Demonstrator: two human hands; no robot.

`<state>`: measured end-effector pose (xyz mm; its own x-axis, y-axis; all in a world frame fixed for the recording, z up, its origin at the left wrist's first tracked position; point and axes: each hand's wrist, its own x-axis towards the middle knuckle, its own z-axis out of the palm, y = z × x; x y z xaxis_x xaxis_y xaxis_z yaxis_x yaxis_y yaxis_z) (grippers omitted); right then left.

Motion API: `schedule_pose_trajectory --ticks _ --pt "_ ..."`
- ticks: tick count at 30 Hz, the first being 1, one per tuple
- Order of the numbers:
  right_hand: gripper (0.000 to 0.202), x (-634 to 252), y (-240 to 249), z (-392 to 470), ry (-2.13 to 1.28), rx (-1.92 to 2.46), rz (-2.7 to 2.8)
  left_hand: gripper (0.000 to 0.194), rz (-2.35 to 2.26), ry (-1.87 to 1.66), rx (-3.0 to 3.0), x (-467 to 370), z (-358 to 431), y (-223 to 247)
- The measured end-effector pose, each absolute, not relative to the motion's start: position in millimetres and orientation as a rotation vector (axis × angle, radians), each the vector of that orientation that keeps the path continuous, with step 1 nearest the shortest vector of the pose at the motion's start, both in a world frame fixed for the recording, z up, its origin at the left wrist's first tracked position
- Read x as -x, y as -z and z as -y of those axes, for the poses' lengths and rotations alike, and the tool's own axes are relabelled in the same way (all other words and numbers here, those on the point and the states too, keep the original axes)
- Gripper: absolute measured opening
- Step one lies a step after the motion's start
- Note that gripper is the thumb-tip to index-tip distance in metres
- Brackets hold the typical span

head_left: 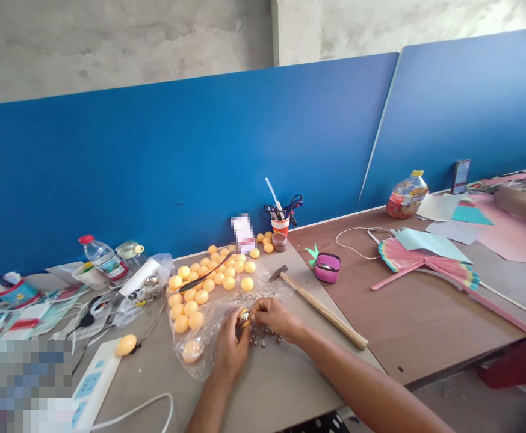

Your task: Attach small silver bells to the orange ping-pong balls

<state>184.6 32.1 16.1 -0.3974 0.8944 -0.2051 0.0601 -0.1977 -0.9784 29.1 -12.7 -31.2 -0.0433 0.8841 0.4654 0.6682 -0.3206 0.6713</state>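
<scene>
My left hand is wrapped round a small orange ball with shiny silvery metal on it. Its fingers hide much of the ball. Close against it from the right, my right hand is in a pinch at the ball's edge; whatever lies between its fingertips is too small to make out. Several tiny metal pieces are scattered on the table just below my right hand. Beyond my hands, many plain orange balls rest on a clear plastic bag, with a thin dark tool lying across them.
A wooden-handled hammer lies to the right, near a purple case. At left stand a power strip, a water bottle and cables. A pink fan lies at right, with another person's arm beyond.
</scene>
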Motion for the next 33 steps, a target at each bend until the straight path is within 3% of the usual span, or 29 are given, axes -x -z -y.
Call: schedule_pose_trajectory --ticks 26,33 --pt "0.003 -184 -6 -34 -1.665 1.05 1.389 0.032 -1.703 -1.313 -2.11 -33 17 31" --pt "0.01 -187 -1 -38 -1.831 0.977 1.344 0.032 -1.714 -1.304 -2.133 -33 18 32"
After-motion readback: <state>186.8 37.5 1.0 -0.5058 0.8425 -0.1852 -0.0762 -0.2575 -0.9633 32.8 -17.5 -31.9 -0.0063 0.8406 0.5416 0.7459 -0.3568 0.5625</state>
